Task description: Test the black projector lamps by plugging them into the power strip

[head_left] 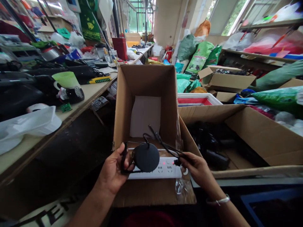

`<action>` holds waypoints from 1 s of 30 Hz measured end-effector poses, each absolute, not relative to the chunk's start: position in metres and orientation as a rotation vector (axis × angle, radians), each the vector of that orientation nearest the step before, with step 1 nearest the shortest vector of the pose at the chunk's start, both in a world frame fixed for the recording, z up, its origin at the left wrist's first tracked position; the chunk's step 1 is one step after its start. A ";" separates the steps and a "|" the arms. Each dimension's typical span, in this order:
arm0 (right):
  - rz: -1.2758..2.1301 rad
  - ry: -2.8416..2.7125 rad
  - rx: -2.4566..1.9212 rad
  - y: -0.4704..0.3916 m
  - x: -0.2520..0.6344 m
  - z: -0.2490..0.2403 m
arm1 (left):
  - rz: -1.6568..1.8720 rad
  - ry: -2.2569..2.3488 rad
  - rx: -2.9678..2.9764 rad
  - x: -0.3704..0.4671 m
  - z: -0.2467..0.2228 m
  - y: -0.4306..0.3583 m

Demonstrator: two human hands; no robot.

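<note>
My left hand (115, 167) is closed on the dark, frame-like side part of a black round device (147, 157), whose flat disc faces me. A thin cord rises from the top of the disc. My right hand (195, 165) pinches a doubled black cable (165, 146), with a small dark end showing by the fingertips; one loose end points up to the left. Behind and below both is a white power strip (165, 175) with several sockets and red lights, lying on a flap of the tall cardboard box (121, 104). The device covers part of the strip.
A wide carton (272, 135) with black items stands at the right. On the left, a workbench (94, 90) bears a green cup (66, 79), a white plastic tray (35, 121) and a yellow cutter (100, 79). Full bags (200, 56) are piled behind.
</note>
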State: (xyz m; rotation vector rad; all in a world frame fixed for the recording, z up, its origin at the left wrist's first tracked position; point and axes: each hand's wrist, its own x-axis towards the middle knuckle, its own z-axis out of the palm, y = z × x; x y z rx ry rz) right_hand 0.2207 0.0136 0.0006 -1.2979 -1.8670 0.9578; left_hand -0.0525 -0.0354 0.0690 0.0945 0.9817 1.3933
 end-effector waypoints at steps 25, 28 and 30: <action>0.810 -2.236 -1.162 0.001 0.202 -0.032 | 1.388 0.837 0.450 -0.068 0.045 0.006; 0.786 -2.271 -1.126 -0.004 0.201 -0.044 | 1.403 0.831 0.494 -0.067 0.044 0.013; 0.761 -2.261 -1.084 -0.005 0.202 -0.053 | 1.411 0.832 0.532 -0.067 0.044 0.017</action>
